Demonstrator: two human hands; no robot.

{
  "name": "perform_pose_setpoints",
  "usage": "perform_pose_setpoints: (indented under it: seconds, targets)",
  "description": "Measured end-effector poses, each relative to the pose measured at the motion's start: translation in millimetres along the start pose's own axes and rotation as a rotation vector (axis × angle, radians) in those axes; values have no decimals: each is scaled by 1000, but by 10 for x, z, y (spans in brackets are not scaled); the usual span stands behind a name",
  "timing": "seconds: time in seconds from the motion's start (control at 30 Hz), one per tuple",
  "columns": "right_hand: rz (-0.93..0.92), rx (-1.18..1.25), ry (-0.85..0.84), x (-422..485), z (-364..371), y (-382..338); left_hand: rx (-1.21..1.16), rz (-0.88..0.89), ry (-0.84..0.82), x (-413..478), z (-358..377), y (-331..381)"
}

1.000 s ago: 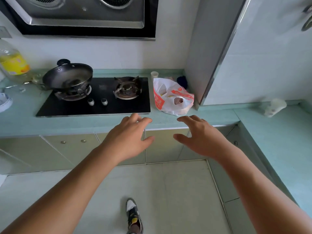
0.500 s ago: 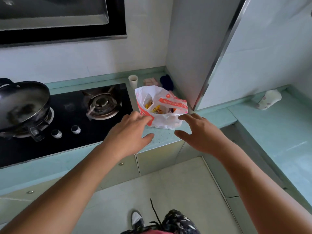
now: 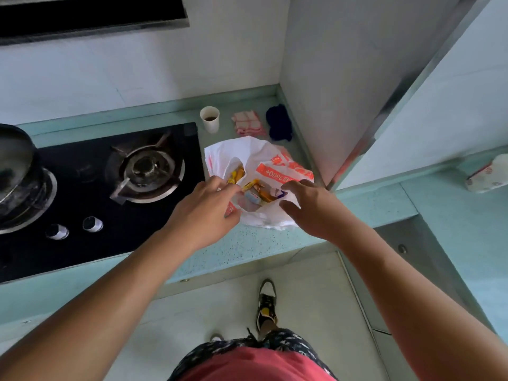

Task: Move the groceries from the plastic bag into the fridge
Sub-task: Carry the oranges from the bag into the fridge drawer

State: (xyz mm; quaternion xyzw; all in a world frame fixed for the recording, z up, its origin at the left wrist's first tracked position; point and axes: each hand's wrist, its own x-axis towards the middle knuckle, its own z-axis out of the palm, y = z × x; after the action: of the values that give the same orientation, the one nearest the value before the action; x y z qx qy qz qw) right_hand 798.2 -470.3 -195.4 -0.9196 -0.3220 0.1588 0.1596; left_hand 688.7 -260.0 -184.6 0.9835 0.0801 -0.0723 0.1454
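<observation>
Counter: green worktop (image 3: pixel 247 248), plastic bag (image 3: pixel 247 155) beside the stove (image 3: pixel 110 188).
Change: both hands have reached the bag's mouth.
Left hand (image 3: pixel 204 213): fingers spread, loose.
Right hand (image 3: pixel 310 207): fingers loose, brushing the rim.
Meaning: groceries (image 3: pixel 254 191) exposed, none lifted yet.

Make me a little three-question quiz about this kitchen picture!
1. True or false: the plastic bag sits on the counter right of the gas stove.
2. What stands behind the bag: A) paper cup B) kettle C) plate?
3. Which hand touches the bag's left rim?

Key
1. True.
2. A.
3. The left hand; the right hand is at the right rim. Wrapped snacks show inside.
</observation>
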Motion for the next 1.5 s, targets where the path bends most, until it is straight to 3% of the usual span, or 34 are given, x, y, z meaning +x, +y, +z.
perform_pose_setpoints:
  seconds: [0.2,0.37,0.43,0.6,0.83,1.0,1.2,1.33,1.43,1.5]
  targets:
    - [-51,-18,-152,726,261,274,3,-39,-6,595,215,-26]
    - [-6,-94,-445,1076,729,338,30,-34,-49,929,480,-96]
    - [18,-129,-490,1162,839,379,37,-35,-73,1028,573,-160]
    - [71,-172,-396,1317,890,502,24,-14,-162,1215,697,-229]
    - [87,-161,-172,1480,434,761,-68,71,-264,1385,902,-296]
    - [115,-192,-102,1458,238,877,-45,78,-313,1618,893,-406]
    - [129,-146,-113,1363,131,871,-164,107,-155,1911,670,-299]
    - [153,140,-85,1408,50,792,-409,107,-28,2156,493,-219]
    - [205,273,12,1501,70,722,-436,126,-34,2295,519,-183]
    - [252,223,24,1515,149,673,-424,100,-104,2311,593,-158]
